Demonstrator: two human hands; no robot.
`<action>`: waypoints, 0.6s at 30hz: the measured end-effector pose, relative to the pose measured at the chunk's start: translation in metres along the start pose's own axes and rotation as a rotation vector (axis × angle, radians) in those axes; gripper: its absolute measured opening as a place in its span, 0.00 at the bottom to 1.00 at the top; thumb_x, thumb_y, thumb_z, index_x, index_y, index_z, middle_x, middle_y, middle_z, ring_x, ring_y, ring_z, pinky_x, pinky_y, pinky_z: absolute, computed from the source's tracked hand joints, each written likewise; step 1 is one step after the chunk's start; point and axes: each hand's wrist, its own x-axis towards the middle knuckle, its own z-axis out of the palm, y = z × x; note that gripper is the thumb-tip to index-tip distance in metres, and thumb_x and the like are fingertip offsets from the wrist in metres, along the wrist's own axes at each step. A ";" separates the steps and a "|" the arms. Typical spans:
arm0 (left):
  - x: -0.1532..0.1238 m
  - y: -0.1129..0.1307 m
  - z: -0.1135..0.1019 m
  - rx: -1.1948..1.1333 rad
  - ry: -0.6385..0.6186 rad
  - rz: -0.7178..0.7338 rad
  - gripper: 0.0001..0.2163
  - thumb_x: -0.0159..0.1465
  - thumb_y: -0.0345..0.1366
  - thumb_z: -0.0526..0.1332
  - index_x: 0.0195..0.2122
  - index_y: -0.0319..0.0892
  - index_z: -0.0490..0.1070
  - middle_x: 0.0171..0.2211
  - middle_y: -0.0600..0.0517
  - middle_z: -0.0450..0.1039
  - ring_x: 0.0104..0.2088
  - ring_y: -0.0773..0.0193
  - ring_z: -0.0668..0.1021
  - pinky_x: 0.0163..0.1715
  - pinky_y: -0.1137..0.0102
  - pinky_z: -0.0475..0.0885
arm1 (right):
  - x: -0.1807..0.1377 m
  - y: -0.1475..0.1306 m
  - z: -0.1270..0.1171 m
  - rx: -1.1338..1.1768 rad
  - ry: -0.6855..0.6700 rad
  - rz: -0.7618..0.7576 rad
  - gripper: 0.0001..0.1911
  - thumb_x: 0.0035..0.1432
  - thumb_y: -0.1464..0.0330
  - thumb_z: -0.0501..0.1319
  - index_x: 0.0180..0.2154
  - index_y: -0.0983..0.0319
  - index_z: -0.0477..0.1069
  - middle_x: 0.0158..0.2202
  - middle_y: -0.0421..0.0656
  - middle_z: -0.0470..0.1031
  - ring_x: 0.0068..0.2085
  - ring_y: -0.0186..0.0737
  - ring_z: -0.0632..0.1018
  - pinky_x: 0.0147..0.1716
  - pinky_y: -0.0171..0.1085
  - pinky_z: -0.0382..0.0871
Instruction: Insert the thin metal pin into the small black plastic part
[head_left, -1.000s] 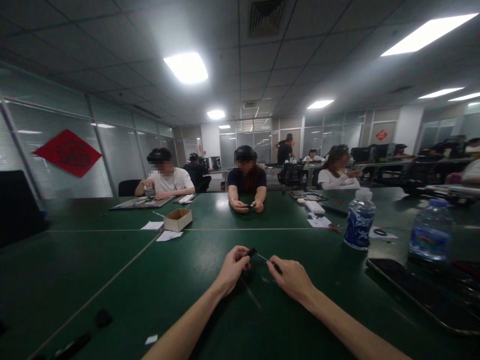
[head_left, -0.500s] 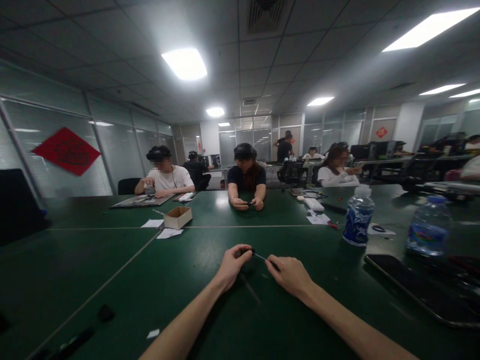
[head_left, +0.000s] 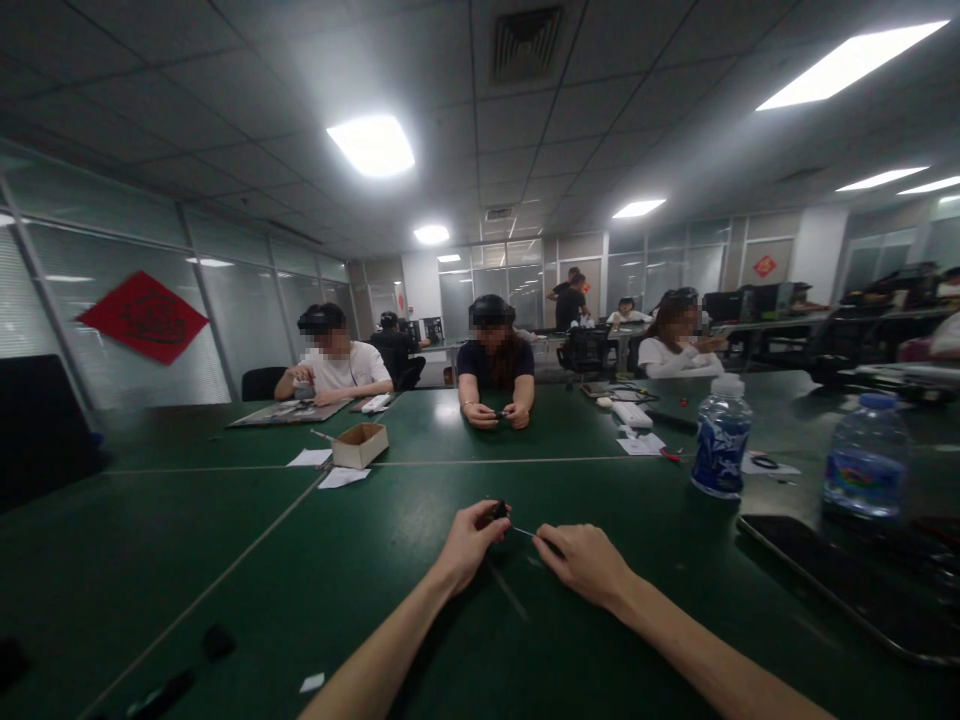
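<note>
My left hand (head_left: 471, 545) is closed in a pinch on a small black part (head_left: 499, 511), held just above the green table (head_left: 360, 580). My right hand (head_left: 585, 562) is closed round a thin tool (head_left: 534, 537) with a fine metal tip; the tip points left toward the black part and nearly meets it. Both forearms reach in from the bottom edge. What the black part is stays too small to make out.
Two water bottles (head_left: 721, 437) (head_left: 862, 458) stand at the right, a dark tray (head_left: 847, 590) in front of them. A small cardboard box (head_left: 360, 445) and paper slips lie at centre left. Several people sit across the table, working with their hands. Small black items (head_left: 217, 642) lie near the lower left.
My hands have stayed together on the part and tool; the black part has shifted a little in my left fingers. The view has tilted slightly.
</note>
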 end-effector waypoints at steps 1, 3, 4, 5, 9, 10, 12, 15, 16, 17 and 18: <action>0.000 0.000 0.000 0.018 -0.007 0.002 0.17 0.51 0.41 0.66 0.39 0.37 0.74 0.34 0.48 0.73 0.34 0.62 0.72 0.32 0.71 0.64 | 0.000 0.000 0.001 -0.010 -0.001 -0.016 0.18 0.65 0.63 0.44 0.36 0.59 0.71 0.30 0.42 0.76 0.30 0.36 0.76 0.30 0.32 0.65; 0.001 -0.001 0.000 0.047 -0.025 0.005 0.15 0.52 0.41 0.65 0.38 0.37 0.74 0.34 0.48 0.73 0.34 0.62 0.72 0.32 0.71 0.64 | 0.000 0.001 0.002 -0.019 0.003 -0.036 0.18 0.65 0.63 0.44 0.36 0.60 0.71 0.30 0.43 0.76 0.30 0.36 0.76 0.30 0.32 0.65; 0.001 0.000 -0.001 0.057 -0.035 0.009 0.14 0.52 0.40 0.65 0.37 0.37 0.74 0.34 0.48 0.73 0.34 0.61 0.72 0.33 0.70 0.64 | 0.000 0.002 0.003 -0.016 0.004 -0.043 0.18 0.65 0.63 0.44 0.36 0.60 0.71 0.30 0.43 0.76 0.30 0.36 0.76 0.30 0.32 0.65; 0.000 0.000 -0.001 0.061 -0.046 0.015 0.14 0.52 0.39 0.65 0.37 0.37 0.74 0.34 0.48 0.73 0.35 0.61 0.72 0.35 0.70 0.64 | 0.000 0.003 0.004 -0.010 0.005 -0.049 0.18 0.65 0.63 0.44 0.36 0.60 0.71 0.30 0.43 0.76 0.30 0.36 0.76 0.29 0.32 0.65; -0.002 0.002 -0.002 0.061 -0.063 0.039 0.11 0.54 0.38 0.64 0.36 0.38 0.75 0.36 0.48 0.74 0.39 0.59 0.73 0.42 0.68 0.64 | 0.000 0.003 0.003 0.023 -0.006 -0.066 0.18 0.65 0.64 0.44 0.36 0.60 0.71 0.29 0.42 0.75 0.29 0.35 0.75 0.29 0.31 0.65; -0.003 0.002 -0.002 0.061 -0.060 0.040 0.11 0.54 0.38 0.64 0.37 0.38 0.75 0.36 0.48 0.74 0.40 0.58 0.73 0.42 0.68 0.64 | 0.000 0.003 0.002 0.035 -0.010 -0.068 0.18 0.65 0.64 0.44 0.35 0.59 0.71 0.29 0.41 0.75 0.29 0.35 0.75 0.29 0.31 0.65; -0.003 0.002 -0.002 0.057 -0.054 0.041 0.12 0.54 0.38 0.64 0.37 0.38 0.75 0.37 0.47 0.74 0.40 0.58 0.73 0.43 0.68 0.65 | -0.001 0.003 0.000 0.054 -0.016 -0.073 0.17 0.65 0.63 0.45 0.35 0.59 0.71 0.28 0.41 0.75 0.28 0.35 0.75 0.29 0.31 0.65; -0.002 0.000 -0.002 0.051 -0.060 0.042 0.12 0.54 0.38 0.64 0.37 0.38 0.75 0.37 0.47 0.74 0.40 0.58 0.73 0.43 0.68 0.65 | -0.002 0.002 -0.001 0.053 -0.012 -0.069 0.18 0.65 0.63 0.44 0.34 0.59 0.71 0.28 0.41 0.75 0.28 0.35 0.75 0.29 0.31 0.65; -0.002 0.000 -0.002 0.053 -0.061 0.044 0.11 0.54 0.38 0.64 0.37 0.38 0.75 0.37 0.47 0.74 0.40 0.58 0.73 0.44 0.68 0.65 | -0.002 0.002 -0.001 0.047 -0.008 -0.059 0.18 0.65 0.63 0.44 0.34 0.59 0.71 0.28 0.41 0.75 0.28 0.35 0.75 0.29 0.31 0.65; -0.001 -0.001 -0.001 0.059 -0.060 0.046 0.11 0.54 0.38 0.64 0.37 0.38 0.75 0.37 0.47 0.74 0.40 0.58 0.73 0.44 0.68 0.65 | -0.002 0.002 0.000 0.043 -0.007 -0.049 0.18 0.65 0.63 0.44 0.35 0.59 0.70 0.28 0.41 0.75 0.28 0.36 0.75 0.29 0.31 0.65; -0.001 -0.001 -0.001 0.066 -0.056 0.050 0.11 0.54 0.38 0.64 0.37 0.38 0.75 0.37 0.47 0.74 0.40 0.58 0.73 0.44 0.67 0.65 | -0.003 0.002 0.000 0.040 -0.007 -0.039 0.18 0.65 0.63 0.44 0.35 0.59 0.70 0.28 0.41 0.75 0.28 0.36 0.75 0.28 0.31 0.65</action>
